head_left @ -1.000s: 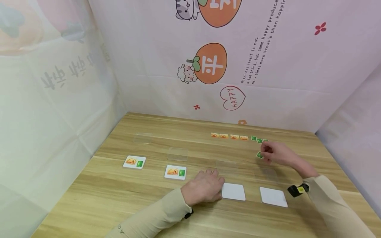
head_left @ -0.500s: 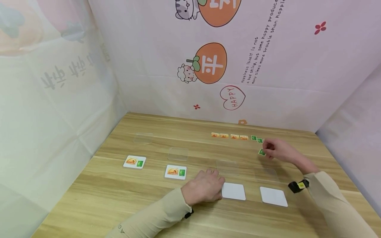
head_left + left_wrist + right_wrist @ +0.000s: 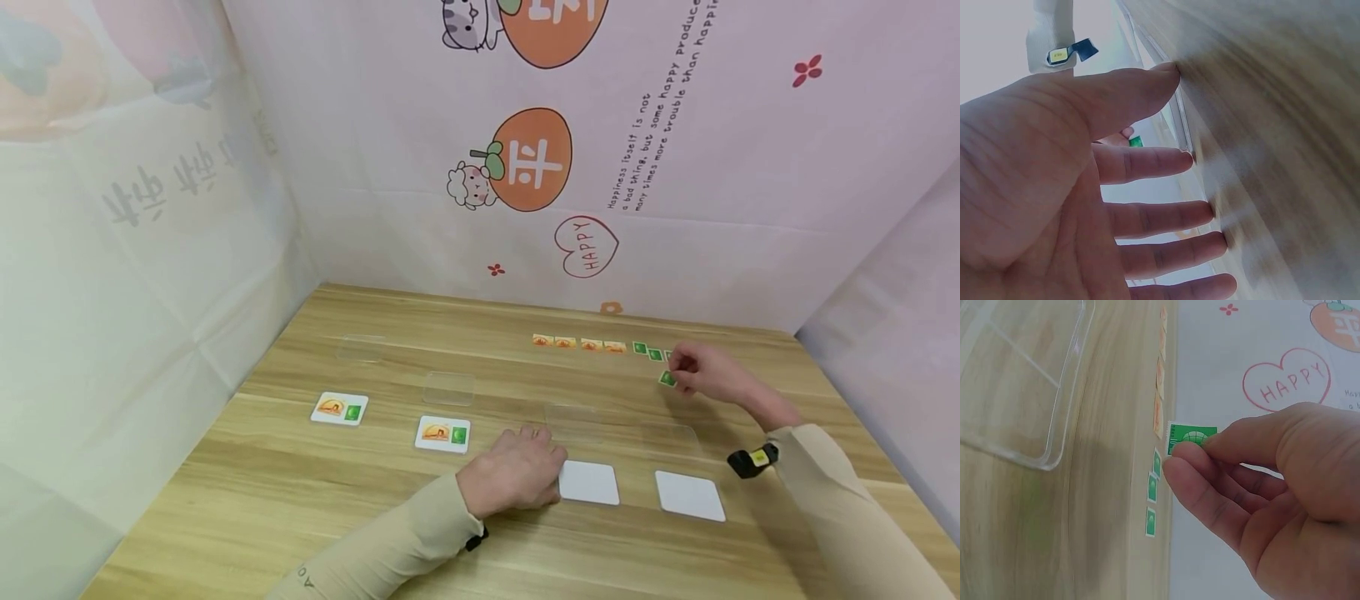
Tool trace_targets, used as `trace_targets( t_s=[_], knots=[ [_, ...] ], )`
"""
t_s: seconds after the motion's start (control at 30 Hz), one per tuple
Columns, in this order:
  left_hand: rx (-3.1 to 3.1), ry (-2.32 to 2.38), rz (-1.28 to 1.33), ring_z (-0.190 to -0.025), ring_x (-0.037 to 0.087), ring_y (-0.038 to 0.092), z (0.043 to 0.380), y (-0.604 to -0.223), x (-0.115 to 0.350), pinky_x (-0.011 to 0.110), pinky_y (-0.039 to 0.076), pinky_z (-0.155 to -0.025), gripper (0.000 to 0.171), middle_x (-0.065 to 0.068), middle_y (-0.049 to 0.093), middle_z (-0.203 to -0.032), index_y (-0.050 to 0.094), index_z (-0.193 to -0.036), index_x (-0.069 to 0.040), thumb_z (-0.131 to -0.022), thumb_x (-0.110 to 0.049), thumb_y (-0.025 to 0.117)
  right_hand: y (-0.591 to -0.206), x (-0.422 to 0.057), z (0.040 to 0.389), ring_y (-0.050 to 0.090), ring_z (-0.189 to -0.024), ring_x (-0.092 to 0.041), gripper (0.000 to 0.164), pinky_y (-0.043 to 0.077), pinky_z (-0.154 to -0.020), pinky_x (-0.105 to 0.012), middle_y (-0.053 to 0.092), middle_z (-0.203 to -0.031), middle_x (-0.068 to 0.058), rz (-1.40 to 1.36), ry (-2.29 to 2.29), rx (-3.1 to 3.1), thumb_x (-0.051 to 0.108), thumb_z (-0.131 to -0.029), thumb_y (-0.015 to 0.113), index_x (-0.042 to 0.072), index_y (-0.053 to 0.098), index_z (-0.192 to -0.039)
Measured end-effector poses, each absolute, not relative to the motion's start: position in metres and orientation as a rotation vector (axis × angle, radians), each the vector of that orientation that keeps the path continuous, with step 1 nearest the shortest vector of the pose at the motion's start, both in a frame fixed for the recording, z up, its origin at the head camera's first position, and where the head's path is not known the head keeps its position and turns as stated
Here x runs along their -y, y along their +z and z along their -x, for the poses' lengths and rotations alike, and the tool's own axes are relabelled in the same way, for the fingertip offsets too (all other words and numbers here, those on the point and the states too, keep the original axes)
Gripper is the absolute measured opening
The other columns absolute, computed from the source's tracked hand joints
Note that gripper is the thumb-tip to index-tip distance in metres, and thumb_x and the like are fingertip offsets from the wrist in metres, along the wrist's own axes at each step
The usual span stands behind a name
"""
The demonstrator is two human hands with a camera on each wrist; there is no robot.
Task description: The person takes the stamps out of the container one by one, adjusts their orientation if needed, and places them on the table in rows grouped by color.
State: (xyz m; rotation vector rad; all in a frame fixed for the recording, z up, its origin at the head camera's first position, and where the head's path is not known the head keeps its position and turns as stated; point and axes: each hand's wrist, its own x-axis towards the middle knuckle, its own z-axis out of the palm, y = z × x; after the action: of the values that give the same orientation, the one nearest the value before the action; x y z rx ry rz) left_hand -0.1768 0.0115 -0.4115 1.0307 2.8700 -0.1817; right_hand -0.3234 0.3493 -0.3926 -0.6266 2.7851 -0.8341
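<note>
Right hand (image 3: 708,374) aloft, pinching 1 green stamp (image 3: 1192,432), left hand (image 3: 515,469) low, spread beside white card (image 3: 590,483)

We lose the lower part of the green stamp (image 3: 1186,430) behind the fingers (image 3: 1200,487) of the right hand (image 3: 708,377), and cannot read its tiny print (image 3: 1173,432). In the head view, the top edge cuts off the English lettering (image 3: 671,93).

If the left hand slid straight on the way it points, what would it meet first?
Most likely the nearer blank white card: the left hand sits right at that card's edge in the head view. Whether they already touch is hard to tell.
</note>
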Motion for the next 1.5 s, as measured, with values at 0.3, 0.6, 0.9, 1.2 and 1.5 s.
trace_targets(
  t_s=[0.3,0.6,0.9,1.2,1.5],
  knots=[
    [-2.879,-0.181,-1.040,-0.095,0.014,0.055,0.177,-0.413,-0.011,0.030,0.050,-0.068,0.034,-0.002,0.060,-0.107,0.063,-0.113,-0.024,-0.089,-0.048,0.066,-0.395,-0.358,0.333,0.063,-0.072,-0.021,0.006,0.057,-0.062,-0.036,0.063,-0.086,-0.018,0.583,-0.828,-2.804,-0.004,-0.093,0.054,-0.007,0.055,-0.099],
    [-2.881,-0.177,-1.041,-0.093,0.014,0.055,0.178,-0.414,-0.011,0.030,0.049,-0.067,0.033,-0.002,0.060,-0.106,0.063,-0.112,-0.024,-0.089,-0.048,0.066,-0.398,-0.367,0.341,0.061,-0.068,-0.020,0.006,0.054,-0.058,-0.035,0.063,-0.082,-0.012,0.549,-0.805,-2.835,-0.004,-0.093,0.053,-0.005,0.055,-0.098],
    [-2.881,-0.189,-1.041,-0.093,0.014,0.055,0.178,-0.414,-0.011,0.030,0.049,-0.067,0.033,-0.002,0.060,-0.106,0.063,-0.112,-0.025,-0.089,-0.048,0.066,-0.402,-0.373,0.349,0.059,-0.067,-0.015,0.007,0.050,-0.055,-0.028,0.063,-0.083,-0.015,0.527,-0.797,-2.862,-0.005,-0.092,0.053,-0.007,0.056,-0.098],
    [-2.880,-0.194,-1.032,-0.097,0.015,0.057,0.178,-0.413,-0.010,0.030,0.050,-0.068,0.034,-0.002,0.060,-0.109,0.063,-0.113,-0.025,-0.089,-0.048,0.066,-0.411,-0.379,0.358,0.059,-0.068,-0.019,0.010,0.047,-0.053,-0.026,0.063,-0.083,-0.016,0.450,-0.753,-2.899,-0.001,-0.093,0.052,-0.006,0.056,-0.100],
    [-2.865,-0.197,-1.021,-0.094,0.014,0.056,0.178,-0.413,-0.011,0.029,0.049,-0.067,0.034,-0.002,0.060,-0.106,0.062,-0.114,-0.025,-0.089,-0.049,0.066,-0.417,-0.385,0.364,0.056,-0.067,-0.014,0.008,0.046,-0.054,-0.026,0.063,-0.082,-0.012,0.439,-0.703,-2.941,0.001,-0.093,0.054,-0.005,0.057,-0.098]
  ],
)
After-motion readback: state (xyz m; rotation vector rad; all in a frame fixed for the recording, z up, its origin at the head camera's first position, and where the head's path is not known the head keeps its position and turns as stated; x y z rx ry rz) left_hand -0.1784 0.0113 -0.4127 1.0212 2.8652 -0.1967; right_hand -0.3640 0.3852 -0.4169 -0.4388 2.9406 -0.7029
